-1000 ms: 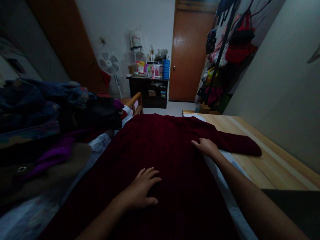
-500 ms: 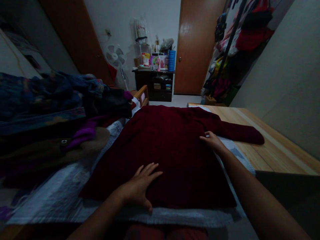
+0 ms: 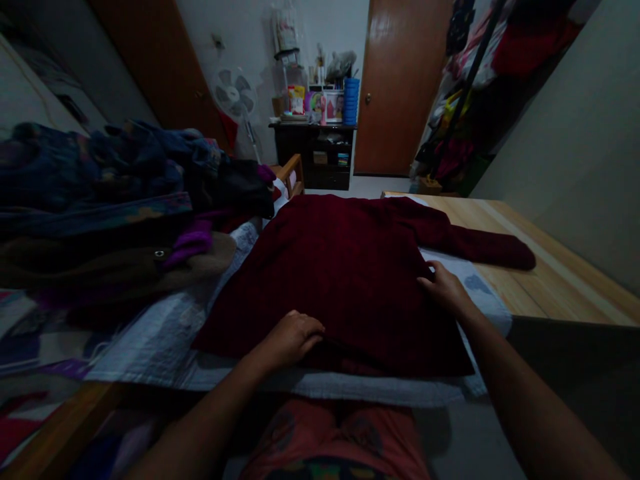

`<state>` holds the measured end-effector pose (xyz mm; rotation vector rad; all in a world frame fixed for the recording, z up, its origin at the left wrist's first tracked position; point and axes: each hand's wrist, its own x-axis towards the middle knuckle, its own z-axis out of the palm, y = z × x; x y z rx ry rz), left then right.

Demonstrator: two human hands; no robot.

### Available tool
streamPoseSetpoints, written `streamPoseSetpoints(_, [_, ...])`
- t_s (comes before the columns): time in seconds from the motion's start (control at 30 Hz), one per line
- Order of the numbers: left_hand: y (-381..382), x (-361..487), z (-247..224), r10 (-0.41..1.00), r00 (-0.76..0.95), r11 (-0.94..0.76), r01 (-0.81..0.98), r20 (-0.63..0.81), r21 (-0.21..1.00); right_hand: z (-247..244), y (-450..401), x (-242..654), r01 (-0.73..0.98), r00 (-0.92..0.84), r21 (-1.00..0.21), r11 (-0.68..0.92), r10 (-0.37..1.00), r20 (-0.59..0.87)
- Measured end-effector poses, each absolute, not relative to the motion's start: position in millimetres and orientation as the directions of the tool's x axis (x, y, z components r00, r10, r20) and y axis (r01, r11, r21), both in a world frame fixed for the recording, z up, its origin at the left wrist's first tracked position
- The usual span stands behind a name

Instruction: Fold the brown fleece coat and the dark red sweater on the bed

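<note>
A dark red long-sleeved garment [image 3: 345, 273] lies spread on a white cloth [image 3: 310, 385], one sleeve stretched out to the right over a wooden surface. My left hand [image 3: 295, 337] is at its near edge, fingers curled and closed on the fabric, which lifts slightly there. At the garment's right side edge, my right hand [image 3: 447, 285] pinches the fabric between thumb and fingers.
Piled clothes [image 3: 125, 173], among them denim and a purple piece, fill the left side. A light wooden tabletop [image 3: 520, 293] extends at the right. Farther back stand a white fan [image 3: 235, 93], a dark shelf unit [image 3: 313, 157] and a brown door [image 3: 397, 93]. Clothes hang at the upper right.
My left hand has gone from spread flat on the garment to closed on its near edge, which has risen a little. My right hand has slid slightly along the side edge. The view has shifted.
</note>
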<state>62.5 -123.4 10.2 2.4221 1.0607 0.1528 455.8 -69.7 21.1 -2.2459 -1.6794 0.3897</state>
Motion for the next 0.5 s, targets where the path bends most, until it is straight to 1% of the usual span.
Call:
streamPoseSetpoints(0.07, [-125.9,64.3,5.7,0.727,0.686,-0.58,0.642,-0.037,0.502,21.2,-76.4,453.4,0.881,0.259,-0.4,-0.255,0.965,-0.044])
streamPoseSetpoints(0.13, [-128.2,65.5,1.9,0.735,0.678,-0.578,0.618,0.011,0.533,23.1,-84.8,453.7,0.876,0.193,-0.436,-0.208,0.978,-0.079])
streamPoseSetpoints(0.2, [-129.9,65.9,-1.0,0.728,0.685,-0.577,0.587,0.032,0.568,26.4,-93.8,457.5,0.868,0.108,-0.473,-0.149,0.988,-0.111])
streamPoseSetpoints(0.27, [-131.0,65.7,-2.9,0.707,0.706,-0.583,0.557,0.032,0.591,29.9,-101.6,463.7,0.859,0.065,-0.499,-0.113,0.991,-0.113])
streamPoseSetpoints(0.4, [-134.3,64.5,-2.9,0.665,0.747,-0.606,0.544,-0.006,0.58,30.5,-110.3,474.2,0.833,0.134,-0.53,-0.156,0.988,-0.08])
streamPoseSetpoints(0.5, [-139.0,64.2,1.2,0.655,0.754,-0.612,0.566,-0.047,0.552,25.0,-113.4,474.9,0.845,0.15,-0.513,-0.15,0.988,-0.042])
